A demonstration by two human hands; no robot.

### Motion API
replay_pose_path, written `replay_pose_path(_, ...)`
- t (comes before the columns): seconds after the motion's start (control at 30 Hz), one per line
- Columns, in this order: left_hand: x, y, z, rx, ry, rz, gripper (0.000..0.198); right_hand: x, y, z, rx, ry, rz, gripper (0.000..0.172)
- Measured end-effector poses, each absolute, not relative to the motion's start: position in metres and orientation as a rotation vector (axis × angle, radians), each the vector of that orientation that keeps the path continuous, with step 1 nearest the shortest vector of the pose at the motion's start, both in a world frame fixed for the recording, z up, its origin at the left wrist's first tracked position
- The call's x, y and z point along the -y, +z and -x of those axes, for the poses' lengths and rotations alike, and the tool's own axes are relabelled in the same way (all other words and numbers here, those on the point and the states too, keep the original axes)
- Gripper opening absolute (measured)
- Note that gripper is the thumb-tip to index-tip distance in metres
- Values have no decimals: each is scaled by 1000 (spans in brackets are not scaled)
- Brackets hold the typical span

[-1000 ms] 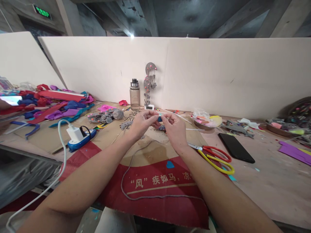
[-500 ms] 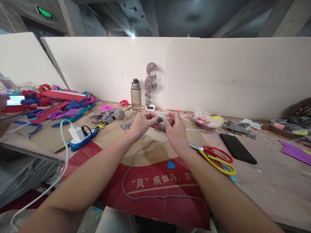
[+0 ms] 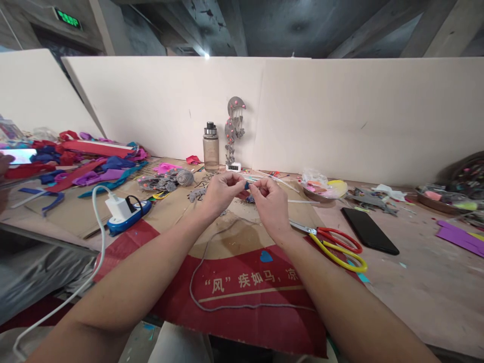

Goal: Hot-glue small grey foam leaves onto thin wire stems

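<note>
My left hand and my right hand meet above the cardboard sheet, fingers pinched together on a small blue piece held between them. A grey yarn strand runs from under my hands down across the red printed part of the cardboard and loops to the right. A small blue heart cutout lies on the cardboard just below my right wrist.
Red-and-yellow scissors and a black phone lie to the right. A blue power strip with a white charger sits left. Behind are a bottle, a grey hanging ornament, grey yarn ball, coloured foam scraps.
My hands have drawn closer together, so less of the blue piece shows between the fingers. Everything on the table stays put.
</note>
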State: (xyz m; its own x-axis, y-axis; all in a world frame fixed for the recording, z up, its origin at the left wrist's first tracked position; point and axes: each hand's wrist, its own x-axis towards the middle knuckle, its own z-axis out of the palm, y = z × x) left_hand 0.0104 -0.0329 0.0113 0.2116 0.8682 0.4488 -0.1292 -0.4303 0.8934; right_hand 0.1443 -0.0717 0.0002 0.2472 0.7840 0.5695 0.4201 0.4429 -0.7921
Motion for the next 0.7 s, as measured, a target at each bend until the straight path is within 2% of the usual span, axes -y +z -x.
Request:
replay_pose_path(0.33, 34, 7, -12, -686, 1417, -1601, 19, 71, 3, -140, 1238, 508, 1178, 21)
replay_pose_path(0.57, 31, 5, -10, -669, 1396, -1669, 20, 63, -1, -141, 1098, 834, 1010, 31)
replay_pose_path(0.7, 30, 4, -10, -667, 1368, -1665, 20, 65, 1, -141, 1099, 867, 985, 26)
